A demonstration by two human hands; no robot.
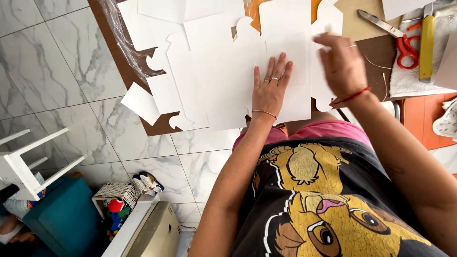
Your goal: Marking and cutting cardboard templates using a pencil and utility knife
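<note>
The left hand [269,89] lies flat on the white die-cut cardboard sheet [214,71], with the palm down and the fingers spread a little; rings show on two fingers and a thin bracelet at the wrist. The right hand [340,64] is at the right edge of the same sheet, blurred, with the fingers bent; whether it pinches the edge or only touches it, I cannot tell. The sheet rests on a brown table [159,124]. Near the right hand, further right, are red-handled scissors [397,35] and a yellow cutter [426,45].
</note>
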